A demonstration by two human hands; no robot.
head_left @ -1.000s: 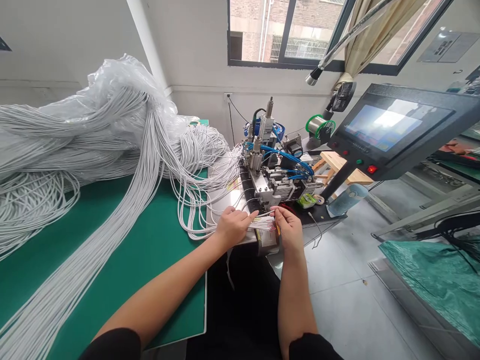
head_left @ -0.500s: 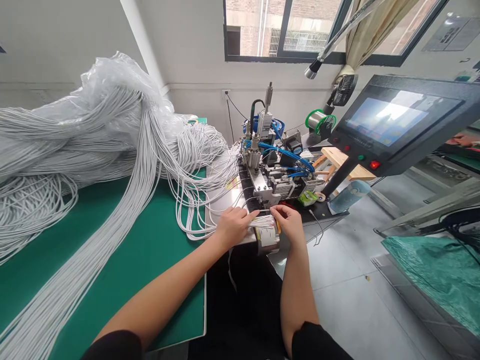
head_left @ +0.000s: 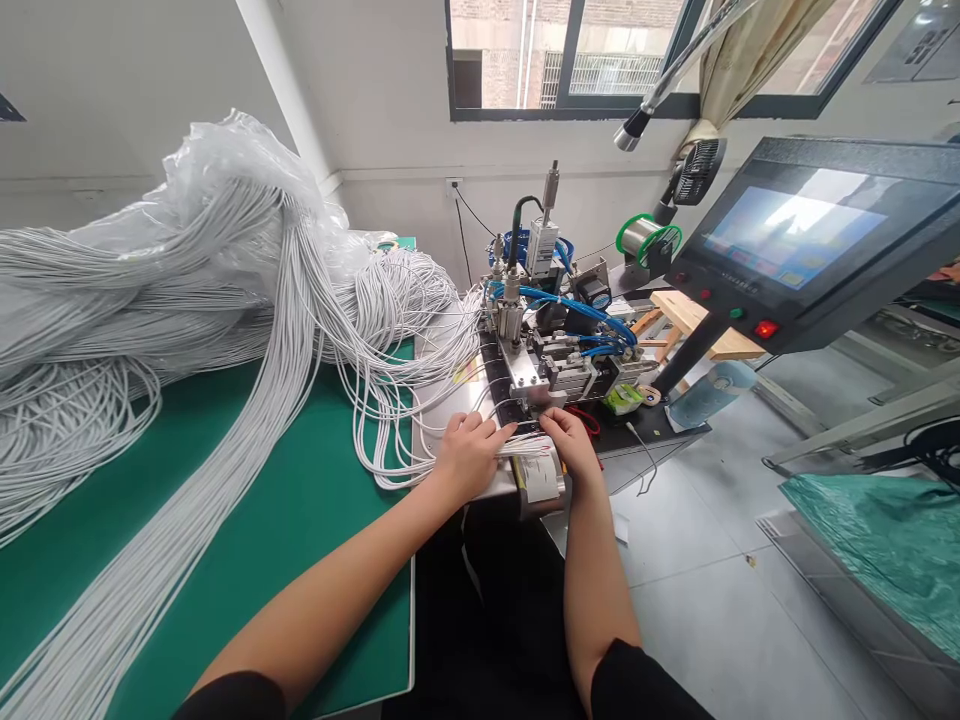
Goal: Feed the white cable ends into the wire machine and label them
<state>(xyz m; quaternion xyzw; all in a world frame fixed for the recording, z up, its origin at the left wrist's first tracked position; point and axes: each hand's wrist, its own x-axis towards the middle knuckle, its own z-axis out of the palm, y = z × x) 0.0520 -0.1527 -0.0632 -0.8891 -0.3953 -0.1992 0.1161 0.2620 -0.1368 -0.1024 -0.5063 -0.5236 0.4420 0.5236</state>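
My left hand (head_left: 466,458) is closed on white cables, its thumb and forefinger stretched along them towards the machine. A bunch of white cable ends (head_left: 523,444) sticks out to the right from under these fingers. My right hand (head_left: 571,442) pinches at the end of a single white cable (head_left: 528,423), directly at the front of the wire-processing machine (head_left: 529,375). Its fingertips hide the cable's tip. Below the bunch, a rounded metal part (head_left: 541,488) carries a pale label.
Long white cables (head_left: 247,430) and clear plastic wrapping (head_left: 232,150) cover much of the green table (head_left: 300,510). A control screen (head_left: 799,235) stands at the right, near a green spool of wire (head_left: 646,240). A clear blue-tinted roll (head_left: 712,392) lies at the bench's right end.
My right hand has shifted slightly left, closer to the machine's front and my left hand. The left hand stays almost in place on the cables. The whole view has moved a little.
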